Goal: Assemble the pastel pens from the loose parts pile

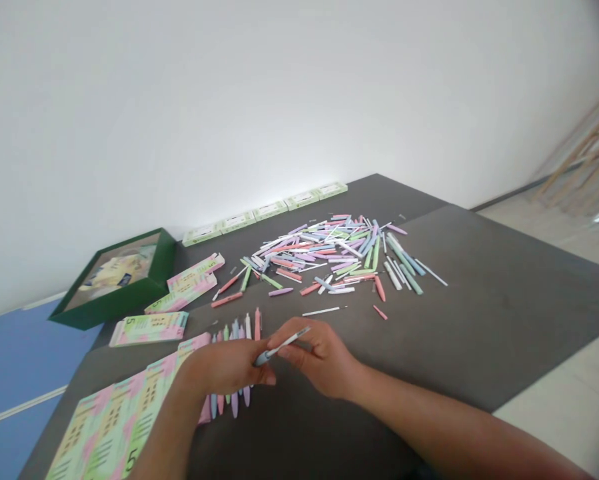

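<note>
Tightly, pen (282, 347) between both hands (226, 367) (319, 357)

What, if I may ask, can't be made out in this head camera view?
Head view:
Middle of the row of pastel pens: hidden by the left hand and right hand.
Lower printed cards: cut off by the bottom edge.
Inside the green box: blurred.
Smallest bits in the pen-part pile: too small.

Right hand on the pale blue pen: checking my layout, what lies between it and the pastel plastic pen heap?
Head view: a thin white pen part on the dark tabletop.
</note>
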Tool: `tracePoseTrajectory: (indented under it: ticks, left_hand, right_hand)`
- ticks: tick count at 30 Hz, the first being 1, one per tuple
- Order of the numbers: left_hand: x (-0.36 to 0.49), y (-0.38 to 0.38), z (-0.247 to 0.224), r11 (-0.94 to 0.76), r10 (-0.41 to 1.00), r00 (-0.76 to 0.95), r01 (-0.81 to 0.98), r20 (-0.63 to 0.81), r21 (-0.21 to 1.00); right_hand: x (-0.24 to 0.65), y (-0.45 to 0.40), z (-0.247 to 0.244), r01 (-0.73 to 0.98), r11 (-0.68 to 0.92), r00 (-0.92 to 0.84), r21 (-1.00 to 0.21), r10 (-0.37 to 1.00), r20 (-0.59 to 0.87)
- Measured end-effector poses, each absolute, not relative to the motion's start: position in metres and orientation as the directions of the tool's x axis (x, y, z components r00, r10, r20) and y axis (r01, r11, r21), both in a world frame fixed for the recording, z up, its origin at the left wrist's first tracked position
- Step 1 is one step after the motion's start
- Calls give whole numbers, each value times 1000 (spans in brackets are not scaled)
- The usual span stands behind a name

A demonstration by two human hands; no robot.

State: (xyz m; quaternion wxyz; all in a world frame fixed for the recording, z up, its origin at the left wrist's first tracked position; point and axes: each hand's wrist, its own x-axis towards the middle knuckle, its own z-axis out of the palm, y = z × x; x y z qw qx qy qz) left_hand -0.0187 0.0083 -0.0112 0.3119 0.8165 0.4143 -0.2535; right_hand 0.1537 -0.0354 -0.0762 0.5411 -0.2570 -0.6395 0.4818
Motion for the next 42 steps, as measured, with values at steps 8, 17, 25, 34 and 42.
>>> tracePoseTrajectory:
  ticks: [8,17,25,34,42]
  left_hand:
    - [-17,4,-6,-429,515,518,846,-683,318]
    - [-20,4,-6,-410,544,456,877,-704,251]
    - [-24,4,-3,-397,535,483,868,-693,299]
    - [-19,2,-1,-404,533,501,859,-682,315]
    - [-17,2,-2,-385,514,512,855,-688,349]
  right_hand:
    - [146,-41,-81,-179,434,-324,-883,822,469]
    - [144,-38,-75,-481,190,-254,-856,904,343]
    - [232,31,-72,351,190,-118,-917,980,158]
    - [262,46,-90,939,300,-318,-166,944,-91]
    - [250,37,-92,937,337,-344,-87,936,-79]
